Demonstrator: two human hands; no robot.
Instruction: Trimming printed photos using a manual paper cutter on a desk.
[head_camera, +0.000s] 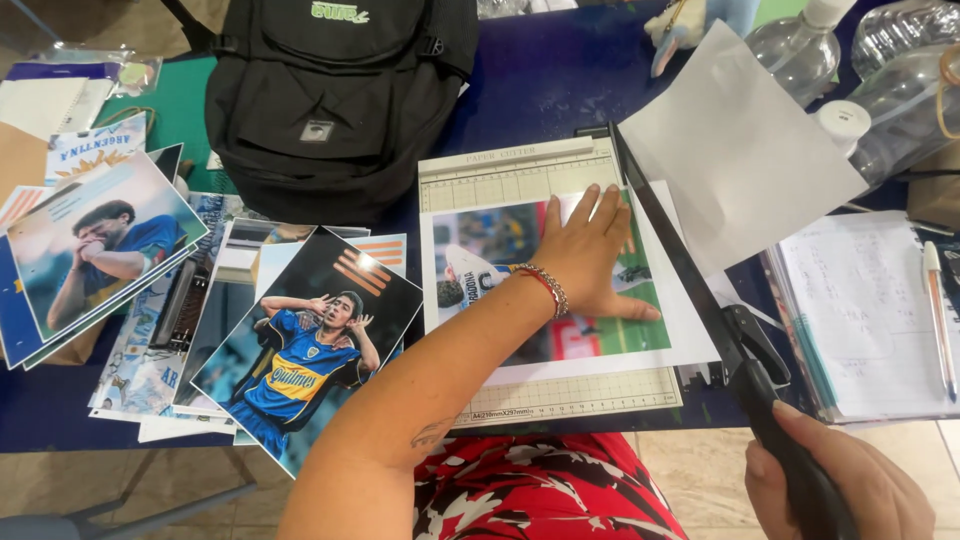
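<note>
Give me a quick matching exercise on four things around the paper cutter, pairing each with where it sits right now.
Things:
1. left hand
2. right hand
3. black backpack
4. pen

Places:
A. lying on the notebook at the right edge
B. pressed flat on the printed photo on the cutter
C. gripping the cutter's black blade handle
D. on the table behind the pile of photos

Pairs: 1-B, 2-C, 3-D, 4-A

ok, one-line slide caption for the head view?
Left hand pins photo print on paper cutter; right hand grips blade handle.
</note>
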